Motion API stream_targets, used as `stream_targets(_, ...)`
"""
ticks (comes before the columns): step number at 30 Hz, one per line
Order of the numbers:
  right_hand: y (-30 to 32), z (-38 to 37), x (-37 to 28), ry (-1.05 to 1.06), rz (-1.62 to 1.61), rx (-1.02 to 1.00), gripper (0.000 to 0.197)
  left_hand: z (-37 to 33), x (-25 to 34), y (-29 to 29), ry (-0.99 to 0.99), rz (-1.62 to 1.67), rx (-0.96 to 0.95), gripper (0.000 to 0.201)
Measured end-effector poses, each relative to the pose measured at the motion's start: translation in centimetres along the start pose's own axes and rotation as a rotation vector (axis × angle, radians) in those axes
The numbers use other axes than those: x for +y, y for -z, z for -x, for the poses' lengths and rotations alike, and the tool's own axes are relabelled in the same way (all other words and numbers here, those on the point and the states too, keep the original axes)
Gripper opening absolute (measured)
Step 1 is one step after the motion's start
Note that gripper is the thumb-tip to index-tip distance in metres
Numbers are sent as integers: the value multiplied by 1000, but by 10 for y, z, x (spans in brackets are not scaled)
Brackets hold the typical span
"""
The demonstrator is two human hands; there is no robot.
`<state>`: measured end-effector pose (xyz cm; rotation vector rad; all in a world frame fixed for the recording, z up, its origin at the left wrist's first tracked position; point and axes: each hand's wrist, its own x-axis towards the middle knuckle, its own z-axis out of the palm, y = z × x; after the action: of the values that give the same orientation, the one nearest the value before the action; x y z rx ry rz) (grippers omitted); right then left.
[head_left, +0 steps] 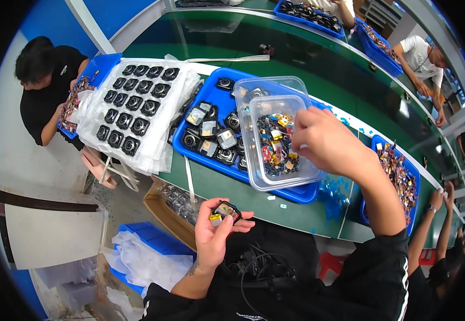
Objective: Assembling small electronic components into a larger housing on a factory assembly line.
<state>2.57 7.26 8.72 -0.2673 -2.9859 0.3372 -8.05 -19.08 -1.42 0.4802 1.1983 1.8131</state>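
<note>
"Done?"

"Seemingly not: our left hand [212, 230] holds an open case [230, 208] by the tabletop [224, 184]'s near edge; more cases [226, 138] crowd the tray [303, 195]. Our right hand [326, 138], over the tub [267, 185]: contents, we can't tell."

A small black casing [233, 207], squarish with rounded corners, lies tilted in the left hand [213, 234], its inner side showing greyish. At its edge sits a yellow-and-silver piece [215, 219], perhaps still attached. Under the right hand [323, 139], a clear plastic container [252, 160] holds loose, multicoloured small parts [276, 147].
</note>
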Motion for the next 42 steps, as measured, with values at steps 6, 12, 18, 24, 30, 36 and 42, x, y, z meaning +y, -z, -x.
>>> stream_targets(6,-11,-5,-4,47,188,-209,2,-4,3,5,14,-14,-43,28)
stream_targets(12,-16,-12,-7,80,322,-169,4,-3,4,6,-10,-22,-23,29)
stream_targets(18,-23,-17,-4,86,410,-15,9,-2,1,9,-10,-10,-25,29)
stream_targets(24,-4,-9,-11,67,330,-88,6,0,-1,10,-24,8,-9,29)
stream_targets(30,-12,-7,-11,58,379,-221,6,1,-2,10,-1,18,-47,29)
stream_targets(36,-18,-12,-17,38,469,-246,6,5,0,6,-10,-21,-6,31)
stream_targets(42,-29,-12,-5,24,394,-207,3,6,1,6,15,-32,-16,31)
